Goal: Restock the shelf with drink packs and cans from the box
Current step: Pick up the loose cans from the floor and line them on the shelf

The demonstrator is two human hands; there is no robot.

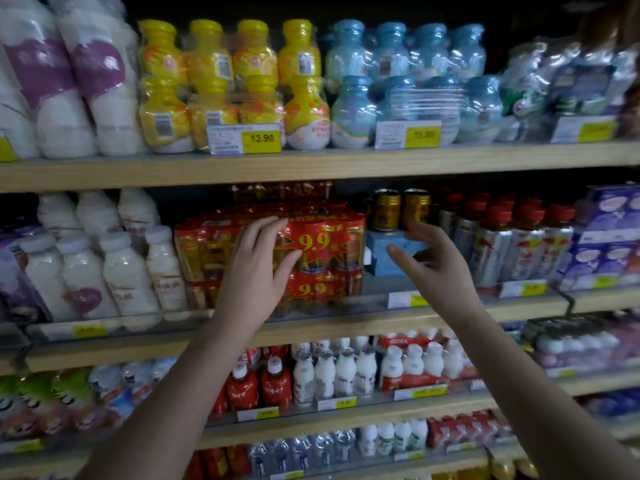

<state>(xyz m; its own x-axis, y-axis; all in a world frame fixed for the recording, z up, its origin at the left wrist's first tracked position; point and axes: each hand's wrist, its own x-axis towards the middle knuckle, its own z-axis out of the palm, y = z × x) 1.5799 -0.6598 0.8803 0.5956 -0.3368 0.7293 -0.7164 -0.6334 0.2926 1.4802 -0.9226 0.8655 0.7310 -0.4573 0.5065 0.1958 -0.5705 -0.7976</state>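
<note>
On the middle shelf (311,327), the left hand (256,271) is pressing spread fingers (263,230) against the red drink pack (322,244). Just right of it, the right hand (436,268) is hovering, fingers loosely spread, gripping nothing.

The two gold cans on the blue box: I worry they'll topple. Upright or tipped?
Upright. Both gold cans stand side by side with tops up on the blue box; neither hand touches them.

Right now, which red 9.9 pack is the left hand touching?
The upper front pack; the left hand lies across it, above the lower pack.
</note>
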